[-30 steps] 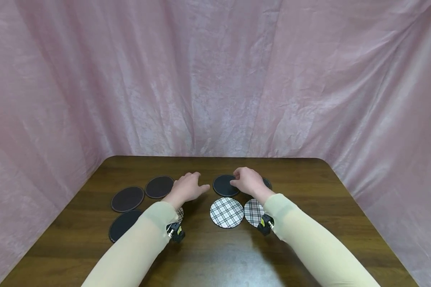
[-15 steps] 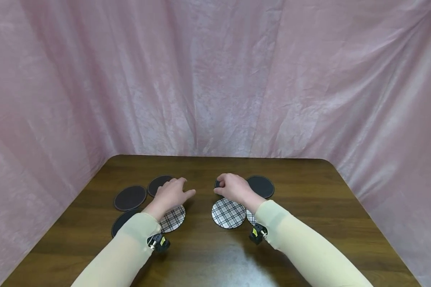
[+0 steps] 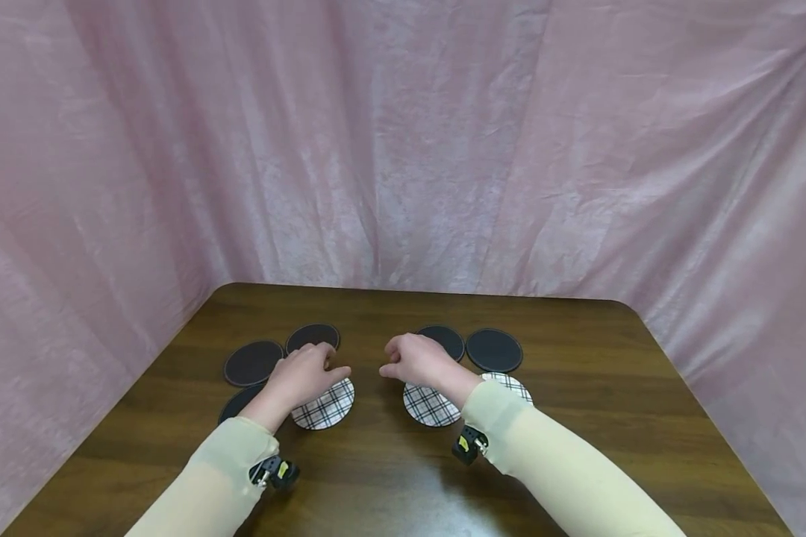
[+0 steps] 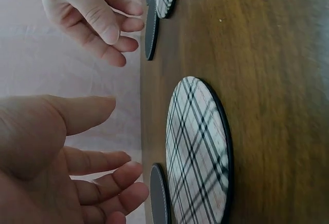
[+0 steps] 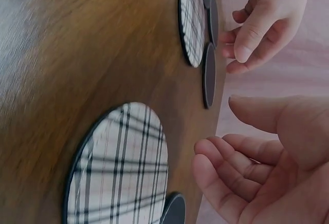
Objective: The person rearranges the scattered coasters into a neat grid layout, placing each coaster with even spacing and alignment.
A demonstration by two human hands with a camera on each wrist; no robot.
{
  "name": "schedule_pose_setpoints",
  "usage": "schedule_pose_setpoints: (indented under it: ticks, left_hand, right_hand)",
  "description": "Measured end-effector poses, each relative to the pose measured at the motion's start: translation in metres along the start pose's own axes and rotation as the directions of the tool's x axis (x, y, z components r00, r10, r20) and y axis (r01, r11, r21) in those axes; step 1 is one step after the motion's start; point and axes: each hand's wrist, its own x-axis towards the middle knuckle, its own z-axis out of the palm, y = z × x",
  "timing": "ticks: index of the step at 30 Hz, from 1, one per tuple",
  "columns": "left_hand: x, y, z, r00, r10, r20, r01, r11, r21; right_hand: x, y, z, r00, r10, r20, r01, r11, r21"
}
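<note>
My left hand [image 3: 298,380] hovers over the left group of round coasters, its fingers relaxed and holding nothing. Below it lies a plaid coaster [image 3: 325,406], also seen large in the left wrist view. A dark coaster [image 3: 313,337] sits just beyond that hand. My right hand [image 3: 419,363], also holding nothing, hangs above a plaid coaster [image 3: 432,406] in the right group, fingers loosely bent. Behind it are two dark coasters, one [image 3: 443,341] partly covered by the hand and the other [image 3: 494,350] uncovered. A second plaid coaster [image 3: 510,385] is partly hidden by the right forearm.
Two more dark coasters, one [image 3: 254,363] at the left and another [image 3: 239,403] partly behind my left arm, lie on the brown wooden table [image 3: 376,477]. Pink curtains [image 3: 389,149] hang behind the table. Small cameras are strapped to both wrists.
My left hand has drawn left and nearer, off the middle of the table. The right hand has moved left and nearer, uncovering the dark coasters behind it. The head view has shifted slightly.
</note>
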Motion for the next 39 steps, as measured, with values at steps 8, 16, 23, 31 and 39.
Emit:
schedule_pose_setpoints:
  ticks: [8,16,23,31,39]
  left_hand:
    - [-0.026,-0.024,-0.003,0.999,-0.042,-0.009,0.042,0.999,0.016]
    - [-0.033,-0.029,-0.005,0.999,-0.038,-0.030,0.040,0.998,0.057]
    - [-0.038,-0.032,-0.006,0.999,-0.023,-0.024,0.025,0.995,0.093]
    - [-0.046,-0.044,-0.001,0.999,-0.035,-0.023,0.038,0.994,0.103]
    - [-0.052,-0.048,0.002,0.998,-0.051,-0.034,0.055,0.989,0.134]
  right_hand:
    - [0.003,-0.021,0.017,0.999,-0.023,0.043,0.023,1.000,0.000]
    - [0.002,-0.026,0.018,0.998,-0.032,0.057,0.033,0.999,-0.018]
    - [0.004,-0.025,0.025,0.998,-0.035,0.060,0.035,0.999,-0.009]
    - [0.004,-0.028,0.028,0.995,-0.030,0.093,0.028,0.999,0.019]
    - [0.008,-0.033,0.030,0.993,-0.041,0.107,0.042,0.999,0.000]
